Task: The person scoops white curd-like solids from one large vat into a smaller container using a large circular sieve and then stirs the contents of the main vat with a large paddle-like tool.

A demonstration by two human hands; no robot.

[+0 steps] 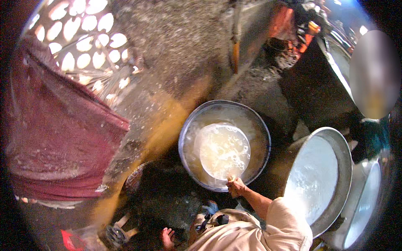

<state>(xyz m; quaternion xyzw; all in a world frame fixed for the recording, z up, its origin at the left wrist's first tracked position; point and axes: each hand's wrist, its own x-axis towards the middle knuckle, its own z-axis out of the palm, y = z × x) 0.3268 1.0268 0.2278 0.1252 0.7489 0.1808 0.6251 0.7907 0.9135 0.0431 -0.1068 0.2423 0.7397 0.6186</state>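
Observation:
A deep round metal pot [260,125] stands in the middle, with pale, frothy liquid [225,151] inside it. At its near rim, my right hand [237,187] is closed in a fist. What the fingers grip, the rim or a handle, cannot be made out. My left hand [168,237] hangs low by my body, left of my beige shirt, fingers slightly apart and nothing seen in it. On my right, close to my right arm, a wide shallow metal pan [345,167] is filled with whitish liquid.
Another wide pan [372,209] stands beyond it at far right. Fire [307,39] glows at the upper right. Dark red cloth [67,129] drapes at the left, below a lattice wall [83,37] with bright holes. A blurred person [375,75] is at the right edge.

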